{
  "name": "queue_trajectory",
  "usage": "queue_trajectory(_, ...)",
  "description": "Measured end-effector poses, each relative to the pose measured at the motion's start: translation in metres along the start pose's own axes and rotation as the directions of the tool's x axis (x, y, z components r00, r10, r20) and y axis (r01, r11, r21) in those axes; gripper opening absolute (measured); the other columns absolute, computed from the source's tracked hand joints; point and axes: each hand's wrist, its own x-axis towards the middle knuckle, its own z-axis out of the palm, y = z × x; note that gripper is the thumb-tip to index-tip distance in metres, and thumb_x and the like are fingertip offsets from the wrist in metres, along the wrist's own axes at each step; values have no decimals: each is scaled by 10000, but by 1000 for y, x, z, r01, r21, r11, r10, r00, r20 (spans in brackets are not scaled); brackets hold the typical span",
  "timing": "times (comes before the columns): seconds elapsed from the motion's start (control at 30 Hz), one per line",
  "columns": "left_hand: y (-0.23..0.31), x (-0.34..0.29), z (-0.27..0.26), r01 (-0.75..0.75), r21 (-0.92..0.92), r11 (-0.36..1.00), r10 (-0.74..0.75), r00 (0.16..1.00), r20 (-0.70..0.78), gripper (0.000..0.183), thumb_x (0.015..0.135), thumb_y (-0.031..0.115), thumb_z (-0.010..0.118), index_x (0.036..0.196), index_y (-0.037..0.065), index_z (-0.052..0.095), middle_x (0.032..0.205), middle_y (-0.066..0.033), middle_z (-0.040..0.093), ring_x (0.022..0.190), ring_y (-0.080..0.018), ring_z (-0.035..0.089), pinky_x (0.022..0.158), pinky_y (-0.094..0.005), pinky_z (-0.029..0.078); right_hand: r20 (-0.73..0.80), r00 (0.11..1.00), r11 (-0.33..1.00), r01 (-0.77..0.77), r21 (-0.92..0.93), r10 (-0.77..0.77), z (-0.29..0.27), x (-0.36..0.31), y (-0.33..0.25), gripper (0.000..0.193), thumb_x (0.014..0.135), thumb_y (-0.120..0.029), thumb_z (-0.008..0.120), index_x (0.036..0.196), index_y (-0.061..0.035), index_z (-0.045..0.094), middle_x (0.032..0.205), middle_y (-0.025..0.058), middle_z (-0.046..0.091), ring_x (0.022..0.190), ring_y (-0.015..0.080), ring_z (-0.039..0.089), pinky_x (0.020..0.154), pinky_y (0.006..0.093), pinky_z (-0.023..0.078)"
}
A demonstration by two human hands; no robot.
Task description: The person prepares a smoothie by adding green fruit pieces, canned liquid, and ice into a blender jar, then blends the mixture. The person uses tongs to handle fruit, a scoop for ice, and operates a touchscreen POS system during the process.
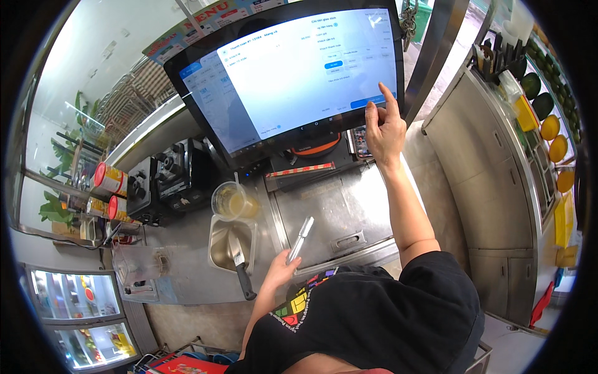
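Because the large touchscreen (274, 81) stands at the far side of the steel tabletop (190, 268), the head view has the right hand (387, 136) raised to its lower right corner. That grip is loosely spread, index finger stretched up and thumb a little apart, with nothing visible in it. Whether the fingertip touches the glass or hovers before it, I cannot tell; the remaining fingers are mostly hidden.

Lower down, the left hand (282, 272) pinches one end of a slim silver stick (303, 235), probably just to mind it while the other hand is busy. Fingers cover that end, so its kind is unclear.

To the stick's left, a knife (243, 278) leans with its blade inside a metal tub (218, 248) and its black handle out over the rim, likely so it can be grabbed easily. Just beyond sits a clear cup (246, 206) of yellowish liquid; contact with the tub is hard to judge. The black shirt (374, 305) hides part of the near edge.
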Motion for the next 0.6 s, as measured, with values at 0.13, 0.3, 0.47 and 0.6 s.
queue_trajectory(0.13,7,-2,0,18,33,999,-18,1000,-19,353,843,262,644,1062,-6,572,823,-93,628,781,-171,586,720,-329,465,72,997,1000,-2,-27,4,5,11,-9,476,869,-191,592,1313,-71,470,517,54,542,428,164,529,477,293,428)
queue_trajectory(0.3,9,-3,-1,0,4,1000,0,1000,-3,344,842,255,644,1056,-5,573,806,-82,622,754,-160,577,690,-325,465,183,982,988,79,-133,-54,12,34,-29,511,877,-246,544,1355,-105,430,518,63,549,447,223,563,485,334,440)
queue_trajectory(0.47,10,-5,-1,-12,-12,1000,12,1000,-6,333,840,249,646,1046,-2,573,788,-72,613,724,-152,564,665,-320,461,268,963,955,96,-282,-18,15,43,-32,546,877,-239,543,1383,-108,387,533,73,562,468,244,573,499,352,447)
queue_trajectory(0.6,12,-5,-1,-17,3,1000,18,1000,-7,326,840,251,644,1038,1,578,787,-76,613,737,-156,566,681,-320,459,206,977,977,89,-195,-48,6,30,-27,516,876,-214,547,1360,-98,412,538,75,565,475,230,581,502,344,453)
